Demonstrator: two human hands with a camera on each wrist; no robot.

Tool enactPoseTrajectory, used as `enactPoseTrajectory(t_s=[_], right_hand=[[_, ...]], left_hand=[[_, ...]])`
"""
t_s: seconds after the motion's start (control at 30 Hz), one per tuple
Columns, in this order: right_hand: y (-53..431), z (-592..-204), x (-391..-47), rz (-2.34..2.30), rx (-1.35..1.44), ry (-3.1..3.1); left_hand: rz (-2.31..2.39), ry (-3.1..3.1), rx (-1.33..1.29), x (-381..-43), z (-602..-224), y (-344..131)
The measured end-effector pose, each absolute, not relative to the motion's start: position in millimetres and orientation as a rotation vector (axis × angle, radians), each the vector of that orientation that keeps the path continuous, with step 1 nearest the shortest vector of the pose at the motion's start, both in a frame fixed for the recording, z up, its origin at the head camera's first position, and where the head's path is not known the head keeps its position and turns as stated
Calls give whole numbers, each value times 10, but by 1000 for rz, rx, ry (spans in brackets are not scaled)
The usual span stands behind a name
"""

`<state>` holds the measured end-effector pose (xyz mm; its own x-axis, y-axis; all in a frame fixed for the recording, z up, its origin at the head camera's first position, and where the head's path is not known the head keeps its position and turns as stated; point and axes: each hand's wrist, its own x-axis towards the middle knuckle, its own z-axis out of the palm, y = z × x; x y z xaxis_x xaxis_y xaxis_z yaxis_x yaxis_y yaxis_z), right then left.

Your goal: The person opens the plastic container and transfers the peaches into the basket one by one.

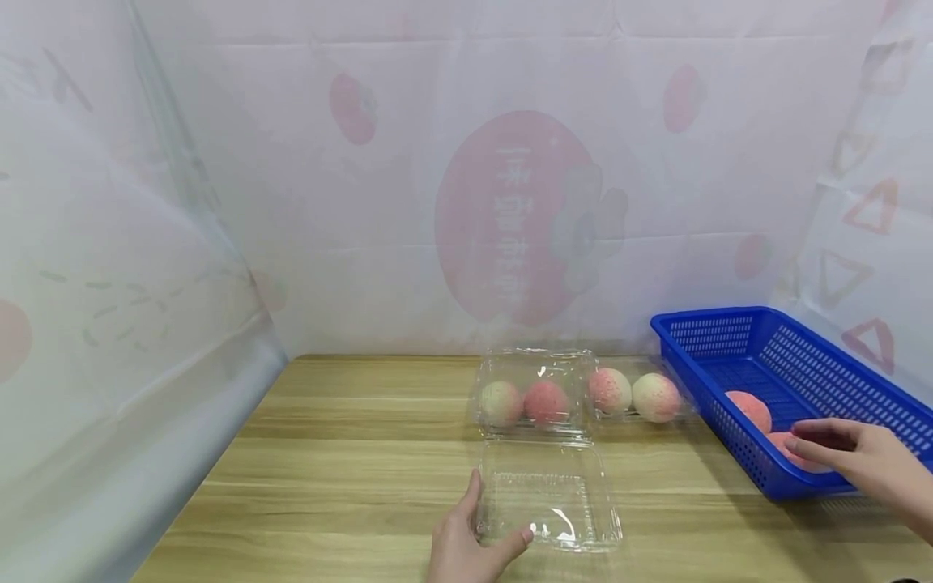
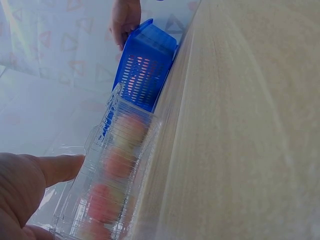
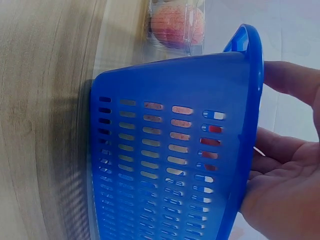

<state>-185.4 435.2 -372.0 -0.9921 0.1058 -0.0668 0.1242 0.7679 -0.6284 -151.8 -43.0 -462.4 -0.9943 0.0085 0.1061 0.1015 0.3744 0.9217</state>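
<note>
White printed drapes (image 1: 306, 178) back the desk (image 1: 364, 453) — taking a ball seems the step in hand.
Toward the desk's right edge, the blue basket (image 1: 700, 413) holds two pink balls (image 1: 749, 410); the right hand (image 1: 867, 457) curves its grip over the nearer — whether closed, I cannot tell. The left hand (image 1: 470, 542), grip spread wide, only touches the open clear box (image 1: 539, 498) at its near-left corner; two balls (image 1: 547, 402) sit in its far half, two more (image 1: 610, 391) in the second box (image 1: 687, 402). Next likely calls for a gentle pinch.
</note>
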Motion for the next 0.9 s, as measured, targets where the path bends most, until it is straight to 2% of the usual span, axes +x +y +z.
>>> enactPoseTrajectory(t_s=[0.47,0.9], right_hand=[[4295,-3706,-1784,-1146,275,3029],[3967,-3665,-1580,-1517,270,2914]], left_hand=[[-1702,-2527,-88,-1517,-4613,-429],[-1697,-2538,-77,-1504,-4607,-426]])
